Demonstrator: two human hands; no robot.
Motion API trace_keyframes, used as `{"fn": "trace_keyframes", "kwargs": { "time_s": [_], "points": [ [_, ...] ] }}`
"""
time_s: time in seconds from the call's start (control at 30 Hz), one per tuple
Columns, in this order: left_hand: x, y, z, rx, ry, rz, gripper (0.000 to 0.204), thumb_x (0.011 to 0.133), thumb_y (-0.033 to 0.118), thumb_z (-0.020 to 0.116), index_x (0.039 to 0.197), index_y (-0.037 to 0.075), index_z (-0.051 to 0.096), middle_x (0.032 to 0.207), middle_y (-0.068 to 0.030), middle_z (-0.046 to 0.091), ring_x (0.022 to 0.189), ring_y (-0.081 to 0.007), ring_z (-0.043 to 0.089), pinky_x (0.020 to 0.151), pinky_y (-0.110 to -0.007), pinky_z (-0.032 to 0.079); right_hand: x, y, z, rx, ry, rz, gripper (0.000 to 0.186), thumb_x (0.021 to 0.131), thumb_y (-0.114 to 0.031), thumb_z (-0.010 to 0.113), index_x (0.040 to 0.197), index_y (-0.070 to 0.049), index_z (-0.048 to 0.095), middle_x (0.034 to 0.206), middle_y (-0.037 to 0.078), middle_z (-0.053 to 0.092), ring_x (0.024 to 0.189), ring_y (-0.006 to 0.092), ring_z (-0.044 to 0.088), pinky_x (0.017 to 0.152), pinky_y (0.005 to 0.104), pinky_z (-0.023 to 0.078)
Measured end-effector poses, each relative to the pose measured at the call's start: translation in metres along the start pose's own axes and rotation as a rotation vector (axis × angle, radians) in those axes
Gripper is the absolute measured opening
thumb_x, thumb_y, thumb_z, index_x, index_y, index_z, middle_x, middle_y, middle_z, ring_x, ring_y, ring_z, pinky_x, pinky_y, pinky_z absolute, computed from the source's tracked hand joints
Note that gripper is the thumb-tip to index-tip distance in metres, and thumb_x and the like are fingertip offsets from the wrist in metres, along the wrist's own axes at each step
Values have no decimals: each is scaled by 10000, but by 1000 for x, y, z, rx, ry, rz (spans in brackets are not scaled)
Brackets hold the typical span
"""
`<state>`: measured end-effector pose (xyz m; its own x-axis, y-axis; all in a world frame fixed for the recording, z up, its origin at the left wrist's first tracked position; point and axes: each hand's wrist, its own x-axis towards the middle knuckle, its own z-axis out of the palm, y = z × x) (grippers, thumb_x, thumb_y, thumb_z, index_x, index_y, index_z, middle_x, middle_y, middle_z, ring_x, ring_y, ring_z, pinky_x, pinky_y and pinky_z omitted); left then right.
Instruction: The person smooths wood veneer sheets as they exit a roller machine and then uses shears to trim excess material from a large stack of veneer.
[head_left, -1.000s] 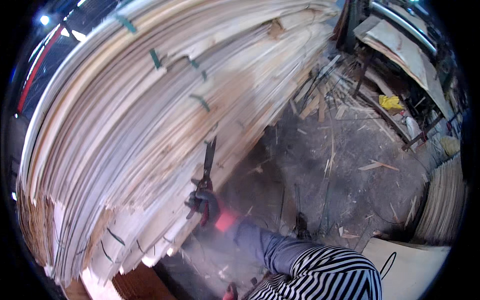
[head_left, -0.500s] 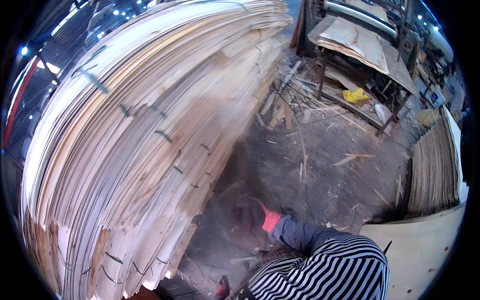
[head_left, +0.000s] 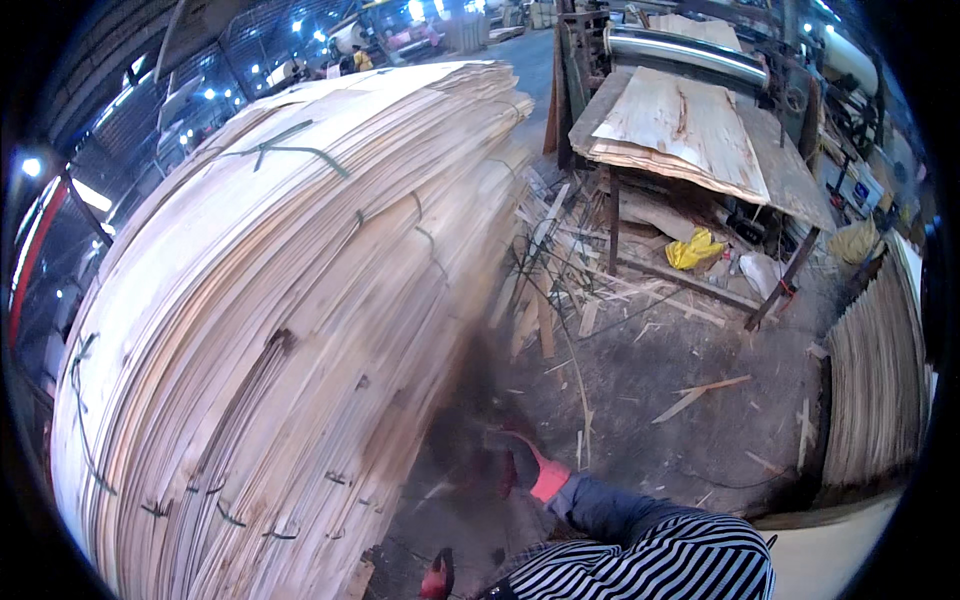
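Head view: I see the gloved right hand (head_left: pixel 522 464) beside the veneer stack (head_left: pixel 290 310), its grip too blurred to tell.

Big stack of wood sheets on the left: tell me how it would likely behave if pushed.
The stack is probably heavy and hard to shift, since so many sheets are packed together. Single sheets would likely bend, as they look thin. Their uneven edges suggest they may chip or catch.
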<state>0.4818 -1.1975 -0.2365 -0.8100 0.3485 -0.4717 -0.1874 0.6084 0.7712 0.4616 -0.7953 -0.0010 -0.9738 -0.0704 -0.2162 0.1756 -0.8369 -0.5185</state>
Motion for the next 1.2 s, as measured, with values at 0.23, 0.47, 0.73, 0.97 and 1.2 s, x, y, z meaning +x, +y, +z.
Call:
{"fn": "trace_keyframes", "kwargs": {
  "time_s": [0.23, 0.47, 0.73, 0.97, 1.2],
  "points": [
    [53, 145, 63, 296, 43, 131, 427, 928, 306, 374, 1205, -10, 449, 1189, -123, 527, 1093, -221, 495, 951, -303, 353, 51, -123, 68, 202, -336, -141, 550, 790, -111, 523, 1297, -96, 309, 949, 127, 553, 845, 252, 580, 747, 446, 497],
    [80, 168, 31, 148, 151, 39, 430, 904, 330, 348, 1250, 85, 422, 1221, -201, 453, 1081, -389, 464, 929, -412, 363, 124, -158, 99, 409, -362, -93, 488, 765, -67, 497, 1227, -73, 340, 899, 126, 549, 853, 265, 560, 903, 474, 411],
    [113, 289, 9, 219, 222, 63, 540, 838, 554, 386, 1249, 208, 442, 1131, -147, 555, 1076, -325, 501, 895, -396, 396, 197, -172, 92, 438, -328, -238, 491, 769, -118, 522, 1222, -129, 332, 908, 129, 565, 821, 273, 582, 878, 489, 436],
    [137, 283, -3, 168, 185, 165, 440, 887, 408, 412, 1229, 137, 470, 1185, -142, 520, 1097, -294, 488, 929, -351, 370, 223, -187, 99, 477, -293, -324, 451, 772, -133, 515, 1193, -81, 365, 799, 109, 545, 713, 258, 560, 772, 440, 472],
    [140, 274, 0, -35, 250, 405, 366, 883, 154, 422, 1219, 9, 427, 1215, -209, 459, 1104, -324, 463, 929, -370, 369, 199, -201, 71, 252, -185, -235, 415, 775, -146, 521, 1158, -41, 402, 675, 27, 467, 584, 163, 479, 620, 372, 447]
  ]
}}
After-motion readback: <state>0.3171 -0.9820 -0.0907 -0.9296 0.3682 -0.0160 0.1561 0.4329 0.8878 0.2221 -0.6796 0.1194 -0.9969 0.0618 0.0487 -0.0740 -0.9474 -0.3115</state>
